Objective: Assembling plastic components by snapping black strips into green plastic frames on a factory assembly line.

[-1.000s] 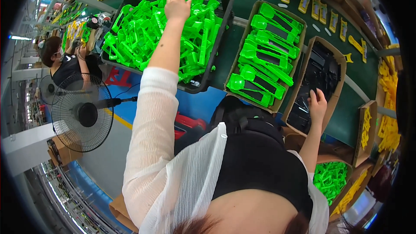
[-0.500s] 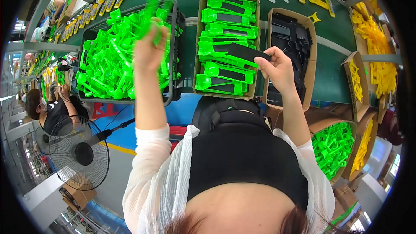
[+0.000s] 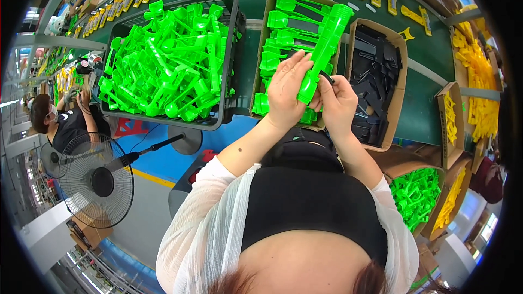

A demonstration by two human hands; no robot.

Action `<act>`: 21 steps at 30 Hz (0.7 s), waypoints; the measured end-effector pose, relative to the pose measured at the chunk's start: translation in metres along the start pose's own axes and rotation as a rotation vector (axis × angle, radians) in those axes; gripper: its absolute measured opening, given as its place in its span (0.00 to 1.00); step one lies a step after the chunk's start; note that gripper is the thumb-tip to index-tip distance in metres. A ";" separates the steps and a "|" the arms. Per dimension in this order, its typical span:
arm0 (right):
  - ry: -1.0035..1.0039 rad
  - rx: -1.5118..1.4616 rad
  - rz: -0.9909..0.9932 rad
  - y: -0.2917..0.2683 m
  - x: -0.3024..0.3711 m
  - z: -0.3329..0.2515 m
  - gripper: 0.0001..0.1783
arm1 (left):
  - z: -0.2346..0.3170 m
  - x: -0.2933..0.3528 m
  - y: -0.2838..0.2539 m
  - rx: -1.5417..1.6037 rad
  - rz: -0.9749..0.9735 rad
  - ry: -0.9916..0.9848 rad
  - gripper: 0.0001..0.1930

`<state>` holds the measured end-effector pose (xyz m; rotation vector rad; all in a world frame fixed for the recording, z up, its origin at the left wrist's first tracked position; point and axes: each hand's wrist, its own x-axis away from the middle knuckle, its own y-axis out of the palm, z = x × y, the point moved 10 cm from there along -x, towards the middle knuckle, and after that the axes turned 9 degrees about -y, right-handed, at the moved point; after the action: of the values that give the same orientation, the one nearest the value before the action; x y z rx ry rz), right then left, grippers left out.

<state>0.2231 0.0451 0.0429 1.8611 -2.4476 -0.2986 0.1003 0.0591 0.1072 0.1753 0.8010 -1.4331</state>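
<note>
Left hand closed around the lower part of a long bright green plastic piece, fingers wrapped, thumb side toward the body. Right hand just beside it, fingers curled and pinching a small black part against the lower end of the green piece. Both hands close together, touching or almost touching, raised above the front edge of the middle cardboard box full of similar green pieces. Green piece tilted, upper end pointing up and to the right, over the gap between that box and the cardboard box of black parts.

To the left, a black plastic crate heaped with green pieces, its near edge at the border of the green surface. Boxes packed side by side, little free room between them. Below the hands, open space down to the blue floor. Standing fan at the lower left, well apart, with another person beside it.
</note>
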 end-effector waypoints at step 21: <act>0.290 0.303 -0.364 -0.006 -0.004 0.009 0.11 | -0.100 0.030 0.000 0.538 -0.740 -1.036 0.09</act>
<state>0.2282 0.0490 0.0337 2.2775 -2.0458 0.3293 0.0600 0.0915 0.0164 -0.4878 -0.4460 -2.0928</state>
